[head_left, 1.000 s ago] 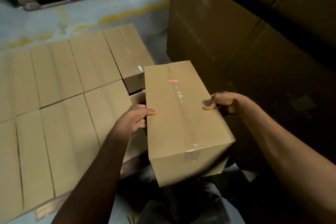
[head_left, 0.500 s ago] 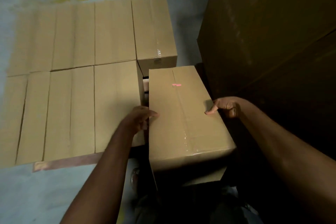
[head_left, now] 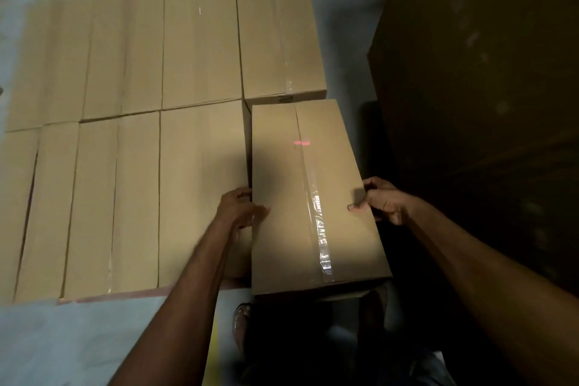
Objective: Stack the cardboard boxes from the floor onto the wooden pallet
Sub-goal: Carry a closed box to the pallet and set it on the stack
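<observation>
On the pale floor (head_left: 78, 345), a layer of boxes (head_left: 200, 47) is laid over the pallet (head_left: 141, 293). At its near right corner, one box (head_left: 313, 197) is gripped at both sides by the curled left hand (head_left: 238, 208) and right hand (head_left: 380, 200).

Dim, soft picture; the right side sinks into black, a shadow crosses the boxes (head_left: 200, 166), straight edges bow outward.

~8 cardboard boxes (head_left: 200, 47) incl. 1 held box (head_left: 282, 238), 1 pallet (head_left: 141, 294), 2 hands: L hand (head_left: 241, 208), R hand (head_left: 380, 200).
</observation>
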The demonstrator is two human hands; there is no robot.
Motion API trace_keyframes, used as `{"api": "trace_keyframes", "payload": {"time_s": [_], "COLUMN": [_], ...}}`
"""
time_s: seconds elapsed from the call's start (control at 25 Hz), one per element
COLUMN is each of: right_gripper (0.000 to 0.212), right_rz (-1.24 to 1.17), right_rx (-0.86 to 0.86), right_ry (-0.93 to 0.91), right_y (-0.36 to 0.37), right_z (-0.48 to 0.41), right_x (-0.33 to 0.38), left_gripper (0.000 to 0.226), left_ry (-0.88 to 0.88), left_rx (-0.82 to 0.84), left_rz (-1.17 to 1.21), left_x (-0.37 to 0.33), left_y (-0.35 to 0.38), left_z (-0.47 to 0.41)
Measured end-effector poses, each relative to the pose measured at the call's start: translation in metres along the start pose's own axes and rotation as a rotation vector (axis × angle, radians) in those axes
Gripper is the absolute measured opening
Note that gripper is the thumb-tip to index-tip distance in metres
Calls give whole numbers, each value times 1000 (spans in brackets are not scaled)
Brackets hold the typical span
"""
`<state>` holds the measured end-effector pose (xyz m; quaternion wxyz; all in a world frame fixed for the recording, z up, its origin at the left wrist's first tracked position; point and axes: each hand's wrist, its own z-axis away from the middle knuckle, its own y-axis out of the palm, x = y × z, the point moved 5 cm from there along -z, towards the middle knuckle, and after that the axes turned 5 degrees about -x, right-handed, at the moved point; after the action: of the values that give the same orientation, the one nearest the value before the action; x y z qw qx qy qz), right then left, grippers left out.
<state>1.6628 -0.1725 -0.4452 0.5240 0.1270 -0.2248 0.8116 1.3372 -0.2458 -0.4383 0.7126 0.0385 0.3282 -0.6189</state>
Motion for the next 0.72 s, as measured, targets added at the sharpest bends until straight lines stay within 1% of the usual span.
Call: {"api": "trace_keyframes", "payload": {"time_s": [0.04, 0.2, 0.32, 0.4, 0.56, 0.64, 0.72], "right_gripper": [71, 75, 69, 66, 65, 66, 66], "right_rz": [-3, 56, 37, 4, -40, -38, -53], "right_rx": [-11, -27, -58, -66, -66, -77, -87], "right_ry": [-8, -94, -139, -167, -187, -193, -208], "right_y": [5, 21, 33, 35, 35, 40, 45], "right_z": [-10, -33, -30, -24, -24, -30, -41], "right_x": [-3, -17, -35, -38, -29, -26, -29], "left_gripper": [61, 45, 43, 39, 70, 75, 75], "left_ry": [-2, -11, 42, 78, 165, 186, 212], "left_rx": [-14, -70, -139, -175, -149, -141, -142], "left_rz": [-10, -88, -229, -243, -164, -174, -221], "left_x": [4, 27, 53, 59, 49, 47, 45], "left_y": [-2, -9, -16, -19, -12, -8, -7], "left_z": [-11, -36, -40, -37, -31, -36, -44]}}
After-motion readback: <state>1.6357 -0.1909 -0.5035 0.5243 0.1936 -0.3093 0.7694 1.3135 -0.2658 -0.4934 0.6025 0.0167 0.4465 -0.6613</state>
